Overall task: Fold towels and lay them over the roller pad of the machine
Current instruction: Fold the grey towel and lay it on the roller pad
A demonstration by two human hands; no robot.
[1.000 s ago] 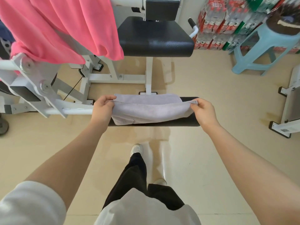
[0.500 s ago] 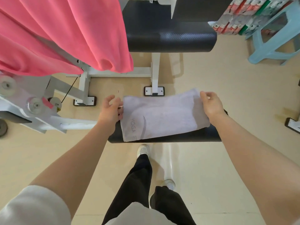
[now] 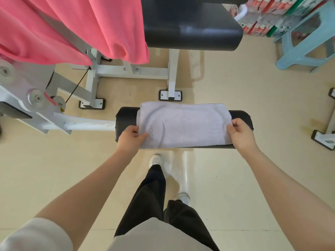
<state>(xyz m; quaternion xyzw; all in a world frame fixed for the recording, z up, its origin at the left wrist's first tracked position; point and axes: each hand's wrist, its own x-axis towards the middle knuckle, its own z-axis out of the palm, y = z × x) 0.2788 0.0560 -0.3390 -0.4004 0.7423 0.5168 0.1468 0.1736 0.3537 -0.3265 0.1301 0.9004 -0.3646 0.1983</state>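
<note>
A folded pale lilac towel (image 3: 184, 124) with a printed logo lies draped over the black roller pad (image 3: 242, 116) of the white gym machine. My left hand (image 3: 130, 138) pinches the towel's near left corner between thumb and fingers. My right hand (image 3: 240, 134) pinches its near right corner the same way. Both ends of the roller pad stick out past the towel. A pink towel (image 3: 76, 26) hangs over the machine's frame at the upper left.
The machine's black padded seat (image 3: 194, 26) stands beyond the roller. Its white arm (image 3: 85, 125) and base frame (image 3: 130, 71) lie to the left. A light blue plastic stool (image 3: 308, 42) and stacked bottle packs (image 3: 272, 13) are at the upper right. My legs stand below the roller.
The towel went from bunched on the pad to spread flat over it. Both hands slid from its far edge to its near corners, and the view moved closer.
</note>
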